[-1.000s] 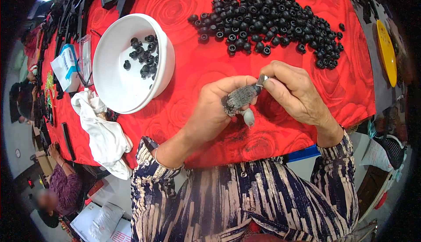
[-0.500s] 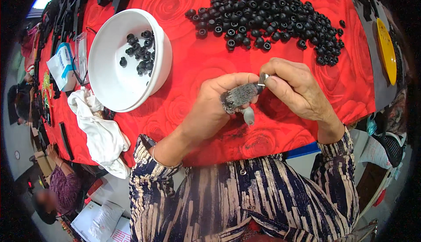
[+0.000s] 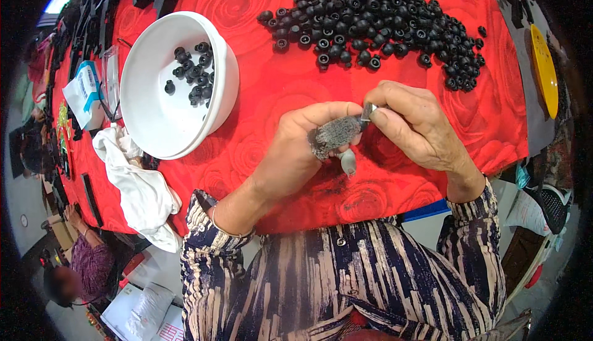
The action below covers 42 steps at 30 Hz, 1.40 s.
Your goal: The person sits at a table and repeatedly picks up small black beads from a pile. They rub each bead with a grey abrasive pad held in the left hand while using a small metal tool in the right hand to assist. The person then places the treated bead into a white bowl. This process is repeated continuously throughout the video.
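In front of me, my left hand [image 3: 290, 143] pinches a small black plastic part [image 3: 363, 125], mostly hidden by the fingers. A grey covering [image 3: 336, 134], speckled with black shavings, seems to sit on one of its fingers. Below hangs a smooth grey fingertip cover [image 3: 348, 163], apparently on another finger. My right hand [image 3: 420, 125] is closed, thumb and fingers gripping a small flat metal blade [image 3: 368, 112] whose edge meets the black part. Dark shavings [image 3: 336, 186] lie on the red cloth beneath the hands.
A large heap of black round knobs [image 3: 377, 23] covers the far right of the red tablecloth [image 3: 265, 44]. To the left stands a white bowl [image 3: 148, 112] with several knobs inside. A white cloth [image 3: 139, 193] lies beside it. A yellow plate [image 3: 543, 72] is at the right edge.
The hands keep nearly the same pose, with the blade still against the black part. The bowl and knobs appear shifted slightly left as the view moves a little.
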Available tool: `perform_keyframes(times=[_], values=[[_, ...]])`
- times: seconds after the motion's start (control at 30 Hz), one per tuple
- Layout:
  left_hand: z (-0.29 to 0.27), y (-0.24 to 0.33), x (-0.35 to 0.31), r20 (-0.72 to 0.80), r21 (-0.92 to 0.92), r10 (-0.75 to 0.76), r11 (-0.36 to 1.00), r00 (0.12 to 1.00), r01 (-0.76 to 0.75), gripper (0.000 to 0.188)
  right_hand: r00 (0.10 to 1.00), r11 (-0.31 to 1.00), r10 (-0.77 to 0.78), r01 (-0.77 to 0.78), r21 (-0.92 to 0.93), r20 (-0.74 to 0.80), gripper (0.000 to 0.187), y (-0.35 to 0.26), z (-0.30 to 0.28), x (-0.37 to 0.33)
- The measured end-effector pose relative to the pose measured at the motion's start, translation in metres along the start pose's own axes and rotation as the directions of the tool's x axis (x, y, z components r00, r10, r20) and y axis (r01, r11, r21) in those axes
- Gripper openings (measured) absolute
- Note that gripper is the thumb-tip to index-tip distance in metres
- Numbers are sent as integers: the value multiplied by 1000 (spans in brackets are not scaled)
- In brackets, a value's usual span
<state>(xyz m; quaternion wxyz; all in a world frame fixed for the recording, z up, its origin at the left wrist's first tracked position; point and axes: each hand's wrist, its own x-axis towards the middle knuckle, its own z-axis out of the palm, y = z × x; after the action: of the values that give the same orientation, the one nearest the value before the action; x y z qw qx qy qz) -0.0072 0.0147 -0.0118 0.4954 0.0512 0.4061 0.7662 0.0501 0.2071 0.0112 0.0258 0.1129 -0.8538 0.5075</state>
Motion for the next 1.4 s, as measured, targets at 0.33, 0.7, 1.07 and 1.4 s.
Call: perform_keyframes(times=[0.33, 0.7, 1.07, 1.4], values=[[-1, 0, -1, 3, -12, -3, 1000, 1000, 3, 23, 1000, 1000, -1, 2, -20, 21, 7, -1, 0, 1], [-7, 6, 1, -53, -12, 18, 1000, 998, -19, 21, 1000, 998, -18, 18, 65, 7, 7, -1, 2, 2], [-3, 4, 2, 16, -36, 10, 999, 1000, -9, 29, 997, 1000, 29, -29, 0, -77, 7, 0, 3, 0], [-4, 3, 2, 55, -60, -4, 998, 999, 7, 30, 997, 1000, 20, -20, -6, -78, 7, 1, 4, -1]])
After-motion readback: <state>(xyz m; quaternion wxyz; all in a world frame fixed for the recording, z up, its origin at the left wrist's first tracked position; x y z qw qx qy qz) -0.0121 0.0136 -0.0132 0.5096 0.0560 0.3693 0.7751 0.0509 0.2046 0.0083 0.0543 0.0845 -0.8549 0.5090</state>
